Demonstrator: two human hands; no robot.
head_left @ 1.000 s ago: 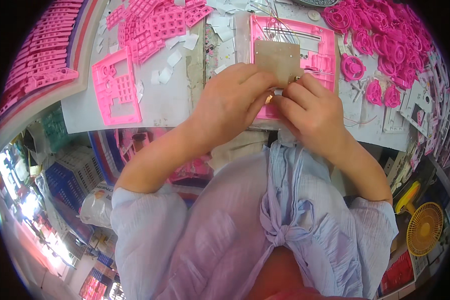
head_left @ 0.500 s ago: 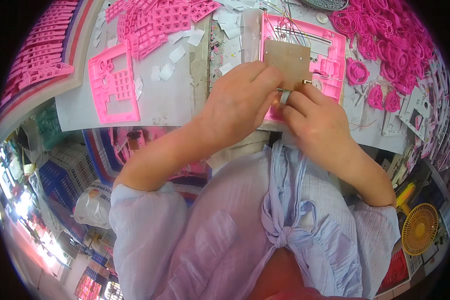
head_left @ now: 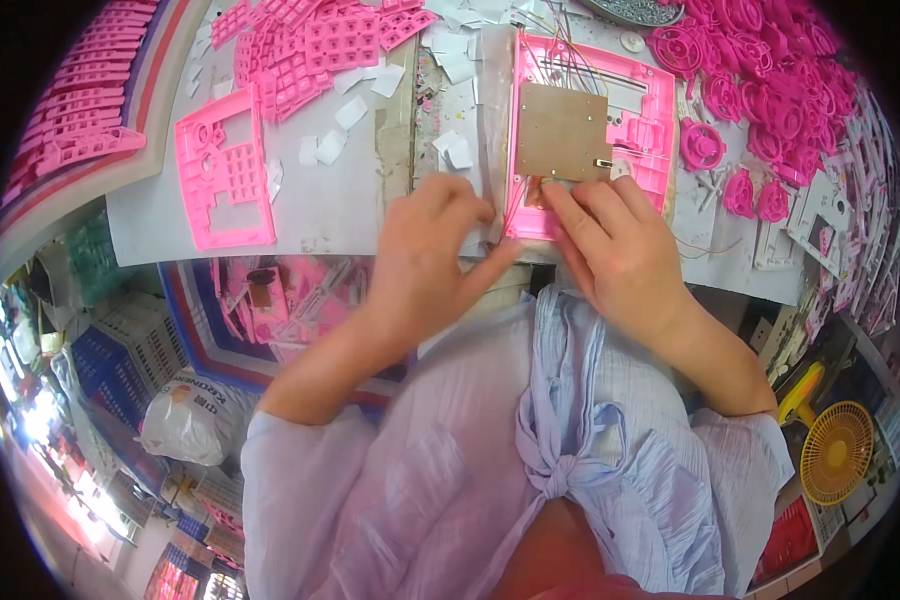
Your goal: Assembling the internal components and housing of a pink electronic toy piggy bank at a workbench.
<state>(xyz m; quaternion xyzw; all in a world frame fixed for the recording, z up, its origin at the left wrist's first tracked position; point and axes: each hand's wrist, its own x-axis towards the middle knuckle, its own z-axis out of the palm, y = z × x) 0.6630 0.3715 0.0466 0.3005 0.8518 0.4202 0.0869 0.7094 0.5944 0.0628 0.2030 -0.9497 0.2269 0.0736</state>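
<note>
A brown circuit board [head_left: 564, 130] with thin wires at its far edge lies over a pink plastic casing [head_left: 660, 100]. My right hand [head_left: 625, 245] rests at the board's near edge, beside a small black-and-metal part [head_left: 603, 162]. Its fingers stretch forward over the near part of the casing, and their tips partly hide a small copper-coloured part [head_left: 536, 192]. Off the casing's near left corner is my left hand [head_left: 425, 250], holding nothing, with thumb and fingers apart. The thumb tip comes close to that corner; I cannot tell whether it touches.
Pink keypad pieces [head_left: 340, 45] and a pink frame [head_left: 225, 170] lie left on the table, among white paper squares [head_left: 351, 112]. Magenta round parts [head_left: 770, 60] pile up at the right. A metal dish of small parts [head_left: 635, 10] stands far back. A yellow fan [head_left: 837, 452] is below right.
My left hand has let go of the board and moved left and nearer, its fingers spreading. The board now lies lower over the casing. My right hand stays at its near edge.
</note>
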